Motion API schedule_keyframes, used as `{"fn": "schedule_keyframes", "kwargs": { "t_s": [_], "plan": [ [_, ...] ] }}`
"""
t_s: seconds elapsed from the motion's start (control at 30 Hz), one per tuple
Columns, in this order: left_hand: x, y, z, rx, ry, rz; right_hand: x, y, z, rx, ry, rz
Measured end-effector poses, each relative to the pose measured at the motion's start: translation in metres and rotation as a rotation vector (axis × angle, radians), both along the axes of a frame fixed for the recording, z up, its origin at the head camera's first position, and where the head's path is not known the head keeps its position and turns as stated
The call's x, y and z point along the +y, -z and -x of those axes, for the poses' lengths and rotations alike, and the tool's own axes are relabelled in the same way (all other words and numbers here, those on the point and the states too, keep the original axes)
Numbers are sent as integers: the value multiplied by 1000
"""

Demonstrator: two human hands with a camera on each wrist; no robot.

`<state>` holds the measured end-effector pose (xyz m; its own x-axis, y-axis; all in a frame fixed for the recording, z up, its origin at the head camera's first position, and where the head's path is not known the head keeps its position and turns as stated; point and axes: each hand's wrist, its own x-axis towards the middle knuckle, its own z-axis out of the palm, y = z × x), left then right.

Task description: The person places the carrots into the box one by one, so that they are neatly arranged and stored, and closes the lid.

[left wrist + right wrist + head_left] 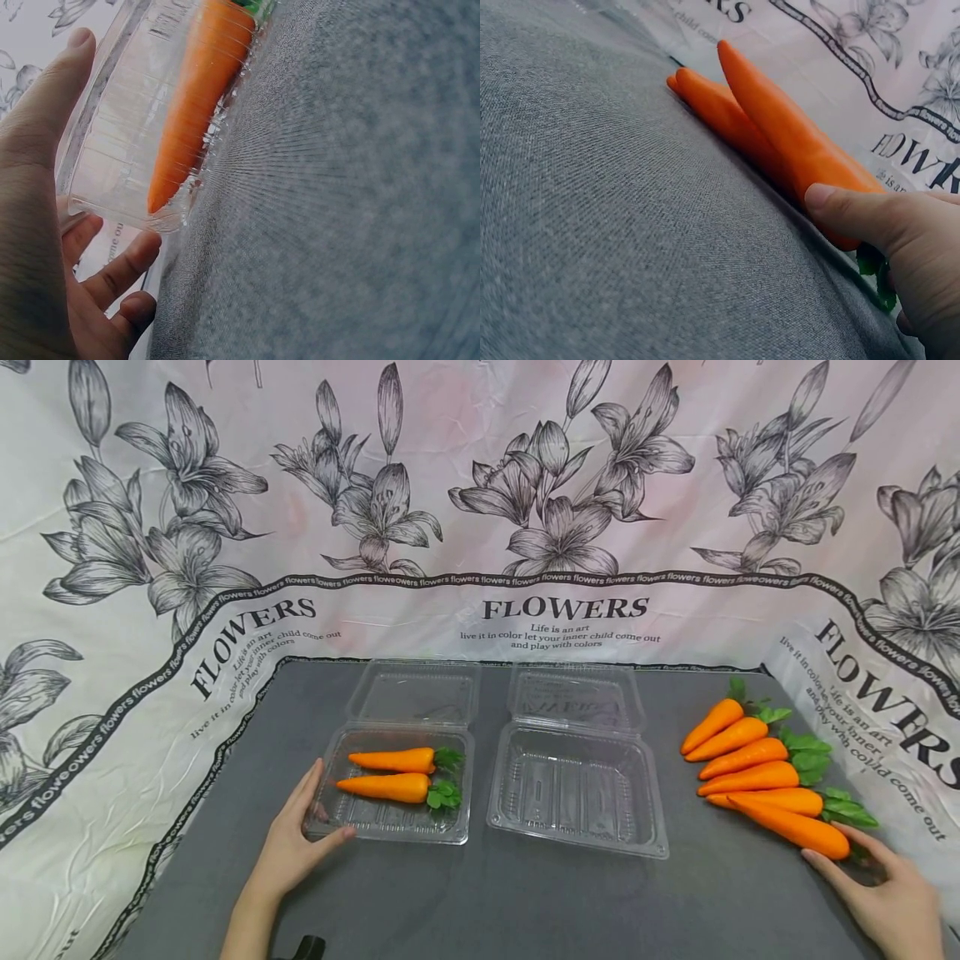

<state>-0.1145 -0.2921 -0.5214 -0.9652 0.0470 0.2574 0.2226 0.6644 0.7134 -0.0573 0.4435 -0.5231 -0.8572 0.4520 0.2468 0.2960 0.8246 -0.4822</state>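
The right hand [888, 889] is grasping a held carrot [798, 827] by its thick end, the thumb [840, 202] pressing one side and the other fingers going behind, where they are hiding from view; green leaves [874, 274] are poking out beneath. This carrot is lying at the near end of the row, its tip slanting up and pointing left over its neighbour; whether the two are touching there, one cannot tell. Five other carrots [742, 758] are resting beside it on the right of the grey table [420, 902], their tips facing left and their leaves right. The left hand [292, 839] is resting at the near left corner of the left box [408, 833], its thumb reaching along the front rim and its loosely bent, spread fingers touching the left side, unclenched. Inside that box two carrots [386, 787] are lying side by side, tips left, leaves right; one is showing through the clear wall in the left wrist view. The right box [577, 785] is sitting between the left box and the row. Both lids [576, 700] are lying open behind, towards a flowered cloth [420, 618].
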Motion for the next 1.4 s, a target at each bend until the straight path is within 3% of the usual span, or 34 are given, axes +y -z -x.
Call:
{"fn": "schedule_keyframes", "kwargs": {
  "t_s": [0.2,0.4,0.67,0.83,1.13,1.4],
  "plan": [
    [-2,-2,0,-9,-8,3,-7,-4,2,68,-7,25],
    [-2,-4,-1,-14,-13,20,-22,-12,6,82,22,21],
    [-3,-3,-2,-5,-6,29,-40,-21,15,107,-29,-27],
    [-3,-1,-1,6,4,28,-50,-27,26,198,-112,-24],
    [-1,1,0,16,18,1,-76,-43,52,290,-154,76],
    [0,2,0,15,11,-1,-117,-48,78,277,-273,125]
  ]
}}
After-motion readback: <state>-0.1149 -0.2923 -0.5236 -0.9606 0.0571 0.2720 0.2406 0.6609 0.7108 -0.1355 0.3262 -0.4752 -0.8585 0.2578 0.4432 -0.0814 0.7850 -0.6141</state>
